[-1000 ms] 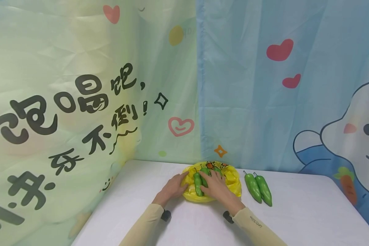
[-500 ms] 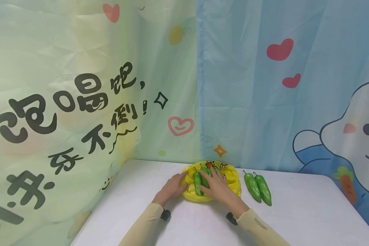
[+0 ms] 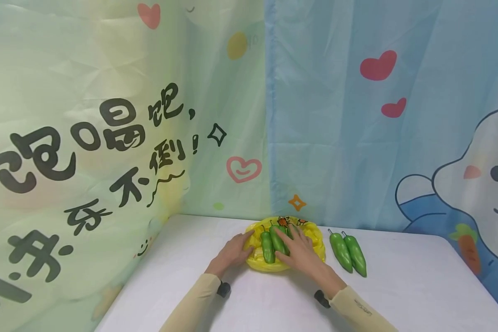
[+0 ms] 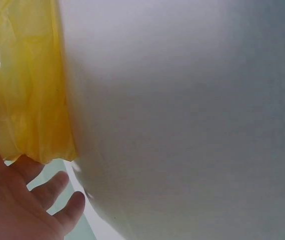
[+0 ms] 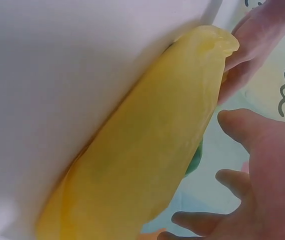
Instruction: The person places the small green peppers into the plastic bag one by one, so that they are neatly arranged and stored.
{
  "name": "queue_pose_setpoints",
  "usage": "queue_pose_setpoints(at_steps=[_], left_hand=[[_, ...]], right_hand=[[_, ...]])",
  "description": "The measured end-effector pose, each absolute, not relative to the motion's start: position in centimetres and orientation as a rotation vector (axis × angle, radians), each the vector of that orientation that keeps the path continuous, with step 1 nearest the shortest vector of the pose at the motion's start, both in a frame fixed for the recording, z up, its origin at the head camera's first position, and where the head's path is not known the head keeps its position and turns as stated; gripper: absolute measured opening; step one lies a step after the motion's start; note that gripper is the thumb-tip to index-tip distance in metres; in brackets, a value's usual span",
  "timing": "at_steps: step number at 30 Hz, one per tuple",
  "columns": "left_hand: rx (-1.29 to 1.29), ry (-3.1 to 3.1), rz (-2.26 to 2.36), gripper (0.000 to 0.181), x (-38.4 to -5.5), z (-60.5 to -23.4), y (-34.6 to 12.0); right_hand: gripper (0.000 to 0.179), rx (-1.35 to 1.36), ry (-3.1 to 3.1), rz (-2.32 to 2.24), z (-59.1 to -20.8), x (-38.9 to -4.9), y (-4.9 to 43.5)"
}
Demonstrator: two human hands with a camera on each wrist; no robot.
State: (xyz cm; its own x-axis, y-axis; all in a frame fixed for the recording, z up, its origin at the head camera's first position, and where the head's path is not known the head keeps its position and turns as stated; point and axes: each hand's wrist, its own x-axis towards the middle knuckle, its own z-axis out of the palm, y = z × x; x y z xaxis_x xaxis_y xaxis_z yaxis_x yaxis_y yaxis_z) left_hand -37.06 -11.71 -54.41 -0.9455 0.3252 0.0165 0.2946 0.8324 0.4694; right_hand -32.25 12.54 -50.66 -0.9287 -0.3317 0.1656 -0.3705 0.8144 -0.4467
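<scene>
A yellow plastic bag, opened out round, stands at the back of the white table. Inside it lie green peppers, some partly covered by a hand. My left hand touches the bag's left rim, thumb and forefinger apart; in the left wrist view the other fingers stick out loosely beyond the bag. Over the right part of the bag is my right hand, fingers spread above the peppers. The right wrist view shows nothing between those fingers, and a bit of green pepper above the rim.
Two more green peppers lie side by side on the table, right of the bag. A printed curtain hangs behind the table and along its left side.
My right hand has shifted slightly to the right and back from the peppers in the bag, so more of the middle pepper shows. The left hand stays at the rim.
</scene>
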Motion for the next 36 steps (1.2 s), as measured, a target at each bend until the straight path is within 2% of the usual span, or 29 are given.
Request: queue_pose_setpoints(at_steps=[17,36], left_hand=[[0.492,2.950,0.723,0.057,-37.2,-54.5,-11.6],[0.490,2.951,0.731,0.057,-37.2,-54.7,-11.6]], right_hand=[[0.069,0.531,-2.840,0.578,-50.5,-30.7,16.4],[0.068,0.535,-2.817,0.658,-50.5,-29.1,20.0]])
